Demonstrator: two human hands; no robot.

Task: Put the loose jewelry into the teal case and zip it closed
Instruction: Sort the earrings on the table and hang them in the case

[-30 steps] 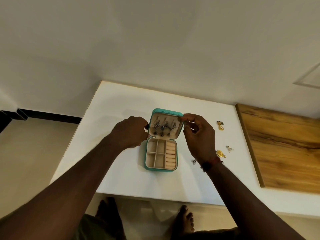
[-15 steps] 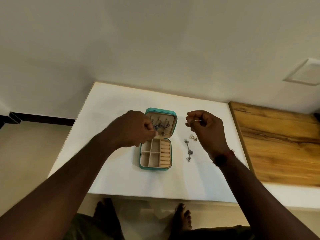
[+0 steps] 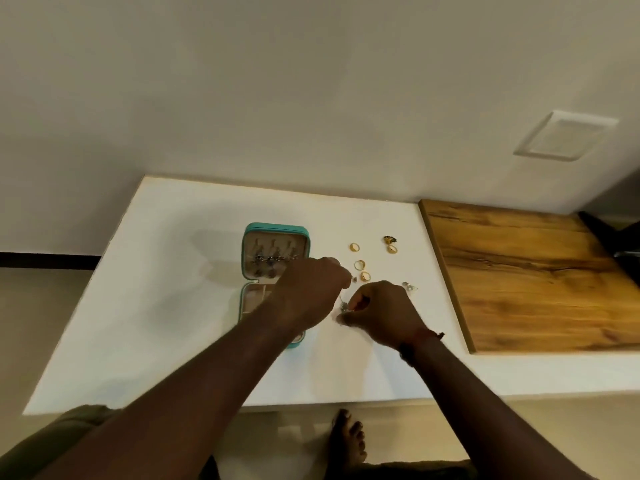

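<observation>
Teal-shelled and lined in beige, the small square jewelry case (image 3: 245, 271) lies open on the white tabletop (image 3: 156, 306), left of the middle. Its lid is tipped back on the far side, with dark drop earrings (image 3: 275, 259) hung in a row inside. The near half with its compartments is largely covered by the left forearm.

Just right of the case, a slender silvery jewelry piece (image 3: 344, 307) lies between the two hands. The right hand (image 3: 381, 313) pinches its near end between thumb and fingertip. The left hand (image 3: 308, 292) has its fingers curled with the tips at the far end, but blur hides whether they actually grip it.

Beyond the hands, four loose gold rings (image 3: 360, 264) are scattered on the tabletop, with a dark gold ornament (image 3: 390, 239) at the far right of the group. A small silvery trinket (image 3: 408, 286) sits just beyond the right hand.

A red thread bracelet (image 3: 420, 339) circles the right wrist. A brown wooden board (image 3: 530, 278) covers the tabletop's right end.
</observation>
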